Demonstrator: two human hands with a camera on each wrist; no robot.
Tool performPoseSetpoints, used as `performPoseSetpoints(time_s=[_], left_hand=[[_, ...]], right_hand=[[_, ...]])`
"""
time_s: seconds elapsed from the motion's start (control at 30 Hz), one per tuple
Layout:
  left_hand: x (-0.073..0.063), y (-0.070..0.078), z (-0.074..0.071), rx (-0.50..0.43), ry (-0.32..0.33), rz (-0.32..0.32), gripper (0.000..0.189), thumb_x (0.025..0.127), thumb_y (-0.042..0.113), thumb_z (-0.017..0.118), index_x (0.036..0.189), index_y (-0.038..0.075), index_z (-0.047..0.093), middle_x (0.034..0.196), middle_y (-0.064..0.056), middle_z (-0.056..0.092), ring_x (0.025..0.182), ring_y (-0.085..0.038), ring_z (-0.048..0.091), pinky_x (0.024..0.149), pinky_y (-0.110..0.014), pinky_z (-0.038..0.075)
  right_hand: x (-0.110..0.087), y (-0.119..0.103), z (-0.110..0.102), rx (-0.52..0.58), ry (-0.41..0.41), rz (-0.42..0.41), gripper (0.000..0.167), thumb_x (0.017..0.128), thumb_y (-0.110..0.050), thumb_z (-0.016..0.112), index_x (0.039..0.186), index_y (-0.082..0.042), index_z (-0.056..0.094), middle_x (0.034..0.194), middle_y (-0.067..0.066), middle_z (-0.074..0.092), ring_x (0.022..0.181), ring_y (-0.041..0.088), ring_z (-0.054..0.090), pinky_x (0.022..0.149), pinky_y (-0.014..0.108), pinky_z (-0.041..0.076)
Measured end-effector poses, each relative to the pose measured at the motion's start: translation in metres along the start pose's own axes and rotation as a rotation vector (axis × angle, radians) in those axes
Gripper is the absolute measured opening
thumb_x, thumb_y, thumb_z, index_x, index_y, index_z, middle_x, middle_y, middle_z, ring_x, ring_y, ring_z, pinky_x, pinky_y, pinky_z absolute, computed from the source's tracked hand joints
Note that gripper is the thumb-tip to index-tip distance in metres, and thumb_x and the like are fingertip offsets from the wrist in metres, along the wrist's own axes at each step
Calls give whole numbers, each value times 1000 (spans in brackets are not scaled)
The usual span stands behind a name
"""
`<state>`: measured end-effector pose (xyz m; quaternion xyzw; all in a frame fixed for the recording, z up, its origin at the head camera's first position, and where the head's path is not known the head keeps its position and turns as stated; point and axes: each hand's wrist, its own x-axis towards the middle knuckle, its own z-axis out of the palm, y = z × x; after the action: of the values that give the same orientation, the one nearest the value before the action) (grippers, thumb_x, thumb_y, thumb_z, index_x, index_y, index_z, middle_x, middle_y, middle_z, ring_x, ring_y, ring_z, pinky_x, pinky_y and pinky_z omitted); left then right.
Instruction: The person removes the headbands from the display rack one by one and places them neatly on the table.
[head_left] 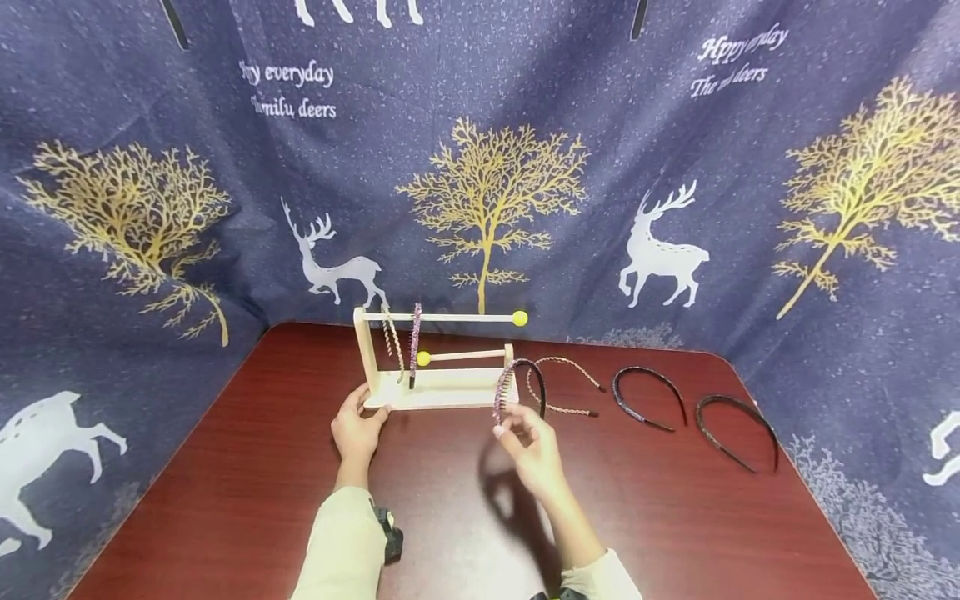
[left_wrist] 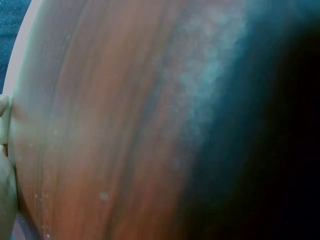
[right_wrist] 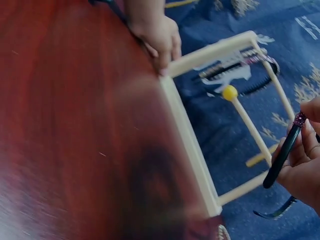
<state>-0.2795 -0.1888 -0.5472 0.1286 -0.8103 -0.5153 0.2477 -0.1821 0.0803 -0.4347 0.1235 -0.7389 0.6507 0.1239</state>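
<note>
A pale wooden display stand has two rods with yellow ball ends. My left hand grips the left end of its base, thumb in front; only part of that hand shows in the left wrist view. Between thumb and fingers, my right hand pinches a purple-beaded headband with inner teeth, upright before the stand's right end. Its dark tip points away from the fingers in the right wrist view. On the upper rod hang a beige braided headband and another purple headband.
Right of the stand, a braided headband lies on the dark red table, partly behind the held one. Two dark headbands, one nearer and one farther right, lie beyond it. A blue patterned cloth hangs behind the table.
</note>
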Motion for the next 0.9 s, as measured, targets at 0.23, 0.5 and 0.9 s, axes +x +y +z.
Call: performPoseSetpoints(time_s=[0.23, 0.5, 0.9], left_hand=[[-1, 1, 0, 2, 4, 10, 56, 68, 5, 80, 121, 2, 60, 112, -17, 63, 105, -32, 59, 91, -40, 45], [-1, 1, 1, 3, 9, -5, 56, 69, 4, 80, 121, 1, 59, 113, -17, 63, 106, -31, 58, 91, -40, 45], [-2, 2, 1, 42, 17, -11, 55, 70, 8, 79, 122, 5, 59, 114, -14, 63, 104, -35, 59, 90, -43, 43]], right_hand=[[-11, 3, 15, -29, -190, 53, 29, 80, 10, 60, 109, 12, 57, 78, 17, 58, 69, 18, 54, 65, 24, 48], [-17, 9, 27, -59, -363, 64, 28, 78, 13, 57, 106, 12, 59, 77, 18, 60, 65, 13, 54, 60, 22, 49], [-22, 48, 46, -99, -518, 94, 30, 76, 17, 58, 105, 9, 61, 71, 13, 59, 54, 25, 58, 48, 35, 53]])
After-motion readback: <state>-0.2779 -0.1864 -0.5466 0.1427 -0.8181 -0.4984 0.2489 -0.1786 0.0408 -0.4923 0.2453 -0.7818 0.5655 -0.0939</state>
